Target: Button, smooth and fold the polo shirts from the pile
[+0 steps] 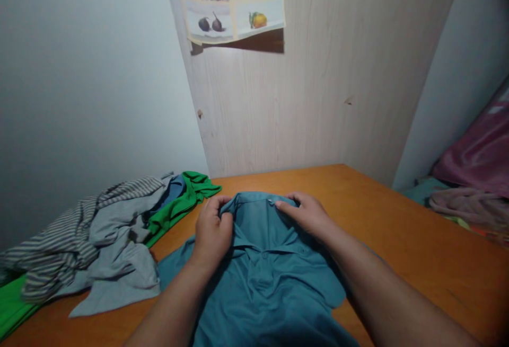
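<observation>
Teal shirt (274,288) is on the desk (401,225), right in front of the person, lower body toward them, collar (250,198) at the far end. Left hand (212,230) has the collar's left side, fingers and thumb clamped on the cloth. Right hand (310,214) pinches the right side, thumb on the inner face near a small pale label (271,202), fingers mostly hidden behind. Two-sided grip probably there to spread the neckline evenly and keep the collar up; desk likely carries most of the weight.

Grey garment (119,267), striped garment (67,230) and green garment (170,220) sit heaped off to the left, near the shirt's left edge. My read: leaves working room in the middle and right.

Shirt itself: plain, soft-looking, front slack and rumpled below the neck. Two buttons visible, one on the centre strip, one further right. Bottom edge out of sight.
</observation>
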### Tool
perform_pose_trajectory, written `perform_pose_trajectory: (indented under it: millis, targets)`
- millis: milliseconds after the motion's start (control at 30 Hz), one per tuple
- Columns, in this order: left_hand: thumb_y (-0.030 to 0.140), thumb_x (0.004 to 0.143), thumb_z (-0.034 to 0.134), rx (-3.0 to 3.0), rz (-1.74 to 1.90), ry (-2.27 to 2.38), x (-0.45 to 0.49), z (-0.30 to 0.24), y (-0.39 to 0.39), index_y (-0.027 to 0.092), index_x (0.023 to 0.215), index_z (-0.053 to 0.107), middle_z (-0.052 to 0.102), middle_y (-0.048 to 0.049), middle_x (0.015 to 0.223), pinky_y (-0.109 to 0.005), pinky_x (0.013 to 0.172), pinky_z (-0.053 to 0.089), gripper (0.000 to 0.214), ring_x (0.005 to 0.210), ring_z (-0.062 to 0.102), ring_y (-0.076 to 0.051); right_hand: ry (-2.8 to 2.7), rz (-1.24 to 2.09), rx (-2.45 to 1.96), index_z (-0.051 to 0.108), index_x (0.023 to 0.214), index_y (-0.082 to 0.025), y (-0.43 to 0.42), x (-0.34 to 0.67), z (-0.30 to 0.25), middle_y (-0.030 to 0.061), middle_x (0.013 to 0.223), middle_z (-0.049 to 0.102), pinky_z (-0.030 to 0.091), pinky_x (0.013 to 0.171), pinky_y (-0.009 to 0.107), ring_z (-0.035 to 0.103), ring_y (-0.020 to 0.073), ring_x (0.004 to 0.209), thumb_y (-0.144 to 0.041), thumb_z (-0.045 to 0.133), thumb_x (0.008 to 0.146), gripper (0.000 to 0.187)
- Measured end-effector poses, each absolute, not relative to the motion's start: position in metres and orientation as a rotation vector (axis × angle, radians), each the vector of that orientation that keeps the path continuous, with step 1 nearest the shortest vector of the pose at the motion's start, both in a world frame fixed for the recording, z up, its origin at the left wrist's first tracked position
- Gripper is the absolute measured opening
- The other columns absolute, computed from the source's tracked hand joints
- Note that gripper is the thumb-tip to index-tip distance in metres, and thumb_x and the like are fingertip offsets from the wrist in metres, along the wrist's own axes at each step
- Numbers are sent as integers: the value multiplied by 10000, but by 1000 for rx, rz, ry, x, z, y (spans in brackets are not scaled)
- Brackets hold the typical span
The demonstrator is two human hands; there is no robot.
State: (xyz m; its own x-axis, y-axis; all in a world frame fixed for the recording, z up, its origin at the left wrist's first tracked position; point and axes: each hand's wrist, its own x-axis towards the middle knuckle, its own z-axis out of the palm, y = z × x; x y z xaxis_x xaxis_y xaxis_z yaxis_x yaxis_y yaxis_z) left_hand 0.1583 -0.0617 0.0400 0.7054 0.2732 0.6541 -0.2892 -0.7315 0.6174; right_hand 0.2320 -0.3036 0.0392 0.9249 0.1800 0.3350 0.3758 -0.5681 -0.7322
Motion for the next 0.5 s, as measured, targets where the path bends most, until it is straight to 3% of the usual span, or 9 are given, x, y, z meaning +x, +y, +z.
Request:
perform_pose_trajectory:
  millis: [100, 200, 333, 500]
  targets:
    - [144, 811, 499, 2190, 1109, -18, 152, 46, -63, 211, 1014, 641, 684, -54, 993, -365, 894, 495, 257, 978, 642, -238, -441, -369, -2255, 679, 866, -234, -304, 225, 48, 31, 878, 709, 392, 647, 281, 628, 207, 807, -579, 646, 831, 348]
    - [156, 822, 512, 2206, 1196, -17, 147, 51, -64, 211, 953, 640, 668, -42, 939, -347, 866, 492, 191, 938, 634, -229, -392, -511, -2375, 614, 764, -226, -304, 219, 54, 12, 783, 661, 309, 613, 274, 580, 182, 744, -464, 629, 850, 254]
    - [187, 822, 536, 2221, 1251, -47, 141, 58, -65, 212, 891, 628, 646, -24, 880, -324, 819, 480, 118, 871, 620, -209, -286, -676, -2595, 612, 694, -213, -306, 213, 60, 40, 778, 663, 267, 631, 296, 578, 193, 768, -437, 547, 908, 316]
    - [300, 843, 573, 2151, 810, -37, 135, 63, -79, 215, 849, 609, 634, 13, 766, -283, 690, 474, 92, 743, 621, -178, -175, -524, -2629, 698, 789, -236, -307, 213, 59, 67, 798, 712, 337, 638, 303, 622, 216, 753, -504, 442, 966, 411]
